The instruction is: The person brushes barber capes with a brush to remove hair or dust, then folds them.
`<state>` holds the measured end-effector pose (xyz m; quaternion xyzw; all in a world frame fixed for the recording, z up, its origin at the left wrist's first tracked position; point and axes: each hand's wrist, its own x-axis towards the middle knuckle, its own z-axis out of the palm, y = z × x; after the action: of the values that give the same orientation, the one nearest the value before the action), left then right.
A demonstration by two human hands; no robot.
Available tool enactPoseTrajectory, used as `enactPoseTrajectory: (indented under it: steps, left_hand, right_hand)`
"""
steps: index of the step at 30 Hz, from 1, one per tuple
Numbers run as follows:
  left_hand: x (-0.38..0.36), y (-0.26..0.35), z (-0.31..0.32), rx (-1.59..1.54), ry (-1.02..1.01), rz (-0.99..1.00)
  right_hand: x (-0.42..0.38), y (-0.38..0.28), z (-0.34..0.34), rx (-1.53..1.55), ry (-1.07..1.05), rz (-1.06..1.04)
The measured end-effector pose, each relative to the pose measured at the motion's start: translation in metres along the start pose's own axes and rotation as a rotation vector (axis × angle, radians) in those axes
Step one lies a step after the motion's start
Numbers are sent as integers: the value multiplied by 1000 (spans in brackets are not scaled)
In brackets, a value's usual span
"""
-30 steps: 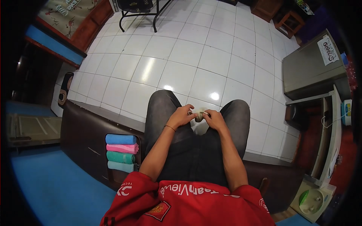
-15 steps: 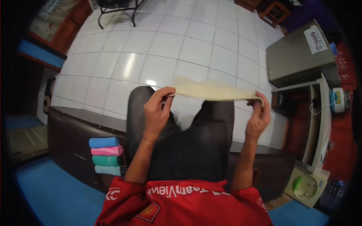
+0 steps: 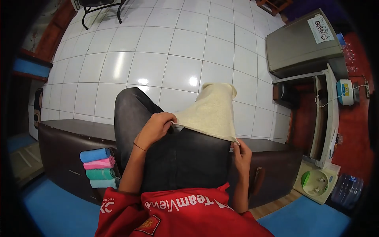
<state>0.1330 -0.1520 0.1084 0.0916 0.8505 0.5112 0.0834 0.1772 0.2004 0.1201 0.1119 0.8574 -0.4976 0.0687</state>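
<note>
A cream cloth lies spread over my thigh and knee, its far end hanging above the floor tiles. My left hand pinches one near corner of the cloth between thumb and fingers. At the opposite near corner, my right hand is closed on the edge. The near edge stretches in a slanting line between the two hands. To the left on the brown seat, rolled cloths sit in a row: blue, pink, green and light teal.
I sit on a dark brown padded bench over a white tiled floor. A grey fridge and an open shelf unit stand on the right. A water dispenser and a water bottle are at lower right.
The cloth was held up as a narrow band in front of my knees. It has come down and spread over one thigh, and both hands have moved nearer to my body.
</note>
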Motion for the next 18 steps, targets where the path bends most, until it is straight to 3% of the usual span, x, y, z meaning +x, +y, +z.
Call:
enactPoseTrajectory:
  steps: [10,13,18]
  left_hand:
    - [-22,24,-25,5,-1,-40]
    - [-39,33,-32,4,-42,-91]
    - [-65,37,-32,138,-56,-45]
  right_hand:
    - [-5,-48,-25,-103,-129,-52]
    - [-15,-71,-43,-155,-391,-84]
    - [-26,-67,-51,-144,-528,-69]
